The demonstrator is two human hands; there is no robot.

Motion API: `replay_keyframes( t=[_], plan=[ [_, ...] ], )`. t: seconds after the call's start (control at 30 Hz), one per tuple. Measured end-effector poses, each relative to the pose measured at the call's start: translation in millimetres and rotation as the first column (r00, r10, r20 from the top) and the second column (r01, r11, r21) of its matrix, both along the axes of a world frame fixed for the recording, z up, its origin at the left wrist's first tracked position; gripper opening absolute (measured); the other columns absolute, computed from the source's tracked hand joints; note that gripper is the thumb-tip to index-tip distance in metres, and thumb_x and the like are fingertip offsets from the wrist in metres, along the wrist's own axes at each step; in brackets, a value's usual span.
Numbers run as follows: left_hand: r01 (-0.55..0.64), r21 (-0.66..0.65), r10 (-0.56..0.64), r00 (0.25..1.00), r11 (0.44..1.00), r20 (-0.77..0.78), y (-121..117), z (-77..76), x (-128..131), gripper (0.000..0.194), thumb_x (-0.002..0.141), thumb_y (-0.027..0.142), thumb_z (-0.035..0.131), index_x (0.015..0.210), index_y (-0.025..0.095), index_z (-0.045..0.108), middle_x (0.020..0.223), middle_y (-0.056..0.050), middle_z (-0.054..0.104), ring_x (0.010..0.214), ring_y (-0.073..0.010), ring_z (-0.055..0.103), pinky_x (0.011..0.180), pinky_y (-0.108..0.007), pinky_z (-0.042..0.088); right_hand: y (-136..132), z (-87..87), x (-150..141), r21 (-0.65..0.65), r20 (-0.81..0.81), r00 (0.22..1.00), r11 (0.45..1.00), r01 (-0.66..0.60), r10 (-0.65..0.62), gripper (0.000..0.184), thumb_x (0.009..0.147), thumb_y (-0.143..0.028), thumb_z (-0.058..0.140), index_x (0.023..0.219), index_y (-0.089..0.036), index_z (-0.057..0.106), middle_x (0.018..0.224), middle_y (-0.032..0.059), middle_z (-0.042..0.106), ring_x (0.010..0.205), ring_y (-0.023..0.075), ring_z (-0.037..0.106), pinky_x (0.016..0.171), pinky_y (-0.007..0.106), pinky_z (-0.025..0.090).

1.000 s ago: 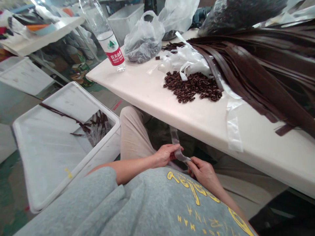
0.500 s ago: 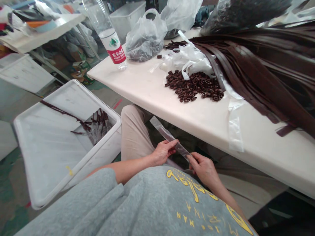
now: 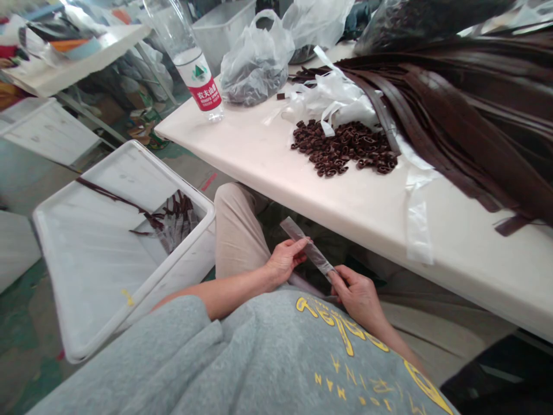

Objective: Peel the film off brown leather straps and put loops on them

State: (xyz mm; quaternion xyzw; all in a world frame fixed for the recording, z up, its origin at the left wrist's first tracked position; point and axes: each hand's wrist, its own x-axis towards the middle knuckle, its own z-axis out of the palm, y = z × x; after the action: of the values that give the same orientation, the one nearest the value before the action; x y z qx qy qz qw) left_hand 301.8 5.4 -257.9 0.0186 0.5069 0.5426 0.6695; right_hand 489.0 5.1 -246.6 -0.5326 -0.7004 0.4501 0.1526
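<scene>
Above my lap, a narrow clear plastic sleeve [image 3: 318,257] is stretched between my two hands, slanting from upper left to lower right. My left hand [image 3: 285,262] pinches it partway along, thumb on top, and its far end sticks out past the fingers. At the lower end, my right hand [image 3: 352,286] grips it between thumb and fingers. Whether anything lies inside the sleeve I cannot tell. On the table beyond my hands lies a pile of small dark brown loops [image 3: 345,147], with white plastic sleeves [image 3: 345,101] heaped behind it.
Long dark brown strips [image 3: 449,127] cover the right side of the white table [image 3: 276,155]. A water bottle [image 3: 203,86] and a tied plastic bag [image 3: 257,63] stand at its left end. Left of my leg, a white bin [image 3: 99,242] holds bagged brown strips [image 3: 175,222].
Less of the sleeve now sticks out beyond my left hand, and its far end has come down and nearer. Both hands keep their grip; the view has shifted slightly.
</scene>
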Motion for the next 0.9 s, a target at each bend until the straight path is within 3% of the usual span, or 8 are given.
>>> replay_keyframes(
  t=[0.17,0.37,0.5,0.63,0.73,0.8,0.9],
  plan=[
    [0.151,-0.025,-0.151,0.988,0.988,-0.009,-7,-3.2,11,0.04,0.058,0.033,0.09,0.089,0.013,0.077,0.087,-0.008,0.074,0.07,-0.0128,0.063,0.06,-0.023,0.044,3,2.5,-12,0.009,-0.018,1.0,1.0,-0.013,0.013,0.037,0.094,-0.051,0.047,0.071,-0.024,0.058,0.055,-0.0013,0.061,0.048,0.015,0.056,0.05,0.025,0.041],
    [0.031,0.019,-0.031,0.999,0.999,-0.033,1,0.0,-3,0.041,0.059,0.04,0.089,0.09,0.017,0.075,0.079,-0.001,0.07,0.064,-0.0087,0.059,0.059,-0.021,0.043,4,1.7,0,-0.026,-0.05,0.998,0.999,-0.025,0.023,0.038,0.094,-0.052,0.046,0.078,-0.023,0.062,0.056,-0.0016,0.062,0.047,0.0157,0.059,0.05,0.026,0.044],
    [0.051,0.059,-0.047,0.997,0.997,-0.062,2,-2.0,-3,0.041,0.054,0.039,0.091,0.083,0.015,0.075,0.08,-0.003,0.071,0.068,-0.01,0.06,0.061,-0.021,0.043,5,2.1,-1,-0.064,-0.083,0.995,0.997,-0.052,0.047,0.031,0.093,-0.05,0.05,0.095,-0.022,0.065,0.069,-0.0007,0.069,0.054,0.0164,0.064,0.054,0.027,0.048],
    [0.185,0.058,-0.177,0.977,0.981,-0.117,-6,-5.1,10,0.04,0.053,0.038,0.091,0.08,0.012,0.076,0.076,-0.004,0.071,0.065,-0.0112,0.059,0.061,-0.023,0.043,9,5.6,-14,-0.032,-0.078,0.997,0.999,-0.014,0.012,0.037,0.093,-0.052,0.048,0.076,-0.022,0.062,0.059,-0.001,0.063,0.049,0.0156,0.059,0.051,0.027,0.045],
    [0.278,0.072,-0.266,0.953,0.958,-0.148,-7,-1.8,14,0.041,0.055,0.038,0.09,0.082,0.011,0.077,0.075,-0.005,0.071,0.066,-0.0127,0.059,0.063,-0.025,0.043,12,8.1,-19,-0.007,-0.085,0.996,1.0,0.02,-0.021,0.04,0.093,-0.055,0.046,0.076,-0.022,0.062,0.059,-0.0003,0.062,0.047,0.0153,0.057,0.05,0.027,0.044],
    [0.265,0.098,-0.251,0.958,0.959,-0.137,-4,2.7,11,0.042,0.057,0.038,0.089,0.088,0.013,0.077,0.083,-0.006,0.073,0.071,-0.0139,0.061,0.065,-0.025,0.044,11,9.7,-18,-0.009,-0.098,0.995,1.0,0.024,-0.025,0.041,0.093,-0.056,0.046,0.075,-0.022,0.061,0.06,0.0001,0.063,0.047,0.0151,0.057,0.05,0.027,0.045],
    [0.125,0.122,-0.111,0.987,0.985,-0.119,3,7.7,0,0.042,0.06,0.04,0.087,0.094,0.017,0.076,0.097,-0.006,0.073,0.079,-0.0139,0.063,0.067,-0.024,0.046,9,10.7,-14,-0.026,-0.112,0.993,0.999,0.023,-0.026,0.041,0.092,-0.057,0.047,0.072,-0.023,0.059,0.058,0.0,0.063,0.046,0.0149,0.057,0.049,0.026,0.044]
  ],
)
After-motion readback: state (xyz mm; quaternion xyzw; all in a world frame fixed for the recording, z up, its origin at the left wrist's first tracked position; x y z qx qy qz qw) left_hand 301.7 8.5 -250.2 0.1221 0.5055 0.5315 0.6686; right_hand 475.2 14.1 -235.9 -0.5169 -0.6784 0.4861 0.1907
